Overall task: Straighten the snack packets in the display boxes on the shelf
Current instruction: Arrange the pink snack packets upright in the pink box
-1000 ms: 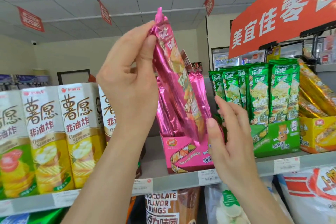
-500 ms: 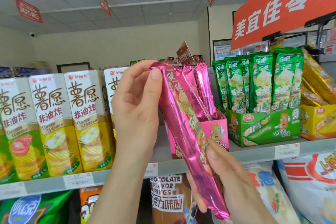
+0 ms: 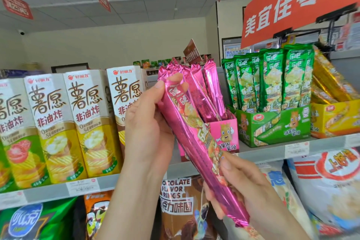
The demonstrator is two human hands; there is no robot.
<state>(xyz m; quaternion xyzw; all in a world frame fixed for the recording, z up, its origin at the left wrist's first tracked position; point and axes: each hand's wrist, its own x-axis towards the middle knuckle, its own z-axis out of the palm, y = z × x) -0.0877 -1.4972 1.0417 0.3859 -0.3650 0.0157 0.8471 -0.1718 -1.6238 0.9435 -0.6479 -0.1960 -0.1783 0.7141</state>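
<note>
A long pink foil snack packet [image 3: 196,138] slants in front of the shelf, top end up left, bottom end down right. My left hand [image 3: 150,122] grips its upper part, thumb and fingertips round the top. My right hand [image 3: 245,187] holds its lower end from beneath, thumb on the front. Behind it stands the pink display box [image 3: 226,134] with several more pink packets [image 3: 212,91] leaning upright in it. To the right a green display box [image 3: 276,128] holds upright green packets [image 3: 272,78], and a yellow box [image 3: 335,119] holds slanting gold packets [image 3: 329,80].
Tall potato-crisp cartons [image 3: 87,122] fill the shelf to the left of my left hand. The grey shelf edge [image 3: 263,154] carries price tags. Below hang a chocolate-rings bag [image 3: 179,200] and large white bags [image 3: 331,185]. A red sign [image 3: 292,4] hangs overhead at the right.
The pink packet came down from high above the box to a slant in front of the shelf. My right hand moved from beside the box to hold the packet's lower end.
</note>
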